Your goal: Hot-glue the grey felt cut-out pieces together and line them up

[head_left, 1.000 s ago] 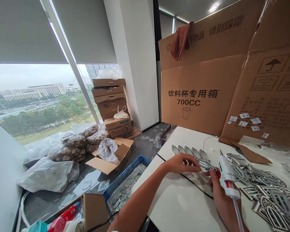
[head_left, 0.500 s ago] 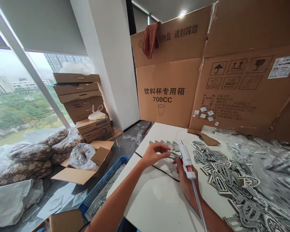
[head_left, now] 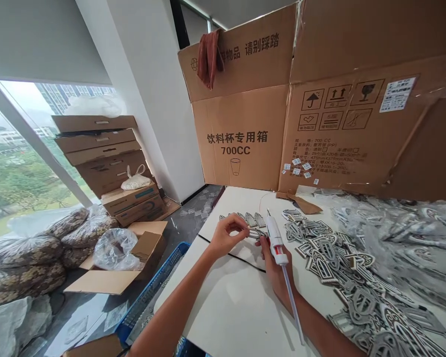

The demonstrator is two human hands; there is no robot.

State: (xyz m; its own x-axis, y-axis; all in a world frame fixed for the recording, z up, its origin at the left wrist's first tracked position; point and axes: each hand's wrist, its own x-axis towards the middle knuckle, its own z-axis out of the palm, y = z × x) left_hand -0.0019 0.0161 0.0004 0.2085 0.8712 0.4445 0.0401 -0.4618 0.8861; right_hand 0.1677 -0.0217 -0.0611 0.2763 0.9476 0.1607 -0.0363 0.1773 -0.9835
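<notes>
My left hand (head_left: 226,237) is closed, thumb and fingertips pinching the edge of a small flat grey-and-white cut-out piece (head_left: 257,233). In my right hand (head_left: 280,275) is a white glue gun (head_left: 275,240), nozzle pointing up and away, with a long translucent glue stick (head_left: 293,303) trailing out of its back. The right fingertips also reach the cut-out piece's near right side. Just beyond my hands, several similar pieces stand in a row (head_left: 250,218) on the white table (head_left: 223,297). A large heap of such cut-outs (head_left: 342,267) lies right of the glue gun.
Clear plastic bags (head_left: 401,243) cover the table's right side. A tall cardboard sheet (head_left: 241,114) walls the back. A dark cord (head_left: 245,261) crosses the table. On the left floor stand a blue crate (head_left: 148,292), an open carton (head_left: 104,280) and stuffed sacks (head_left: 22,258).
The whole view has shifted, so things appear further left. Both hands keep the same hold on the cut-out piece and the glue gun.
</notes>
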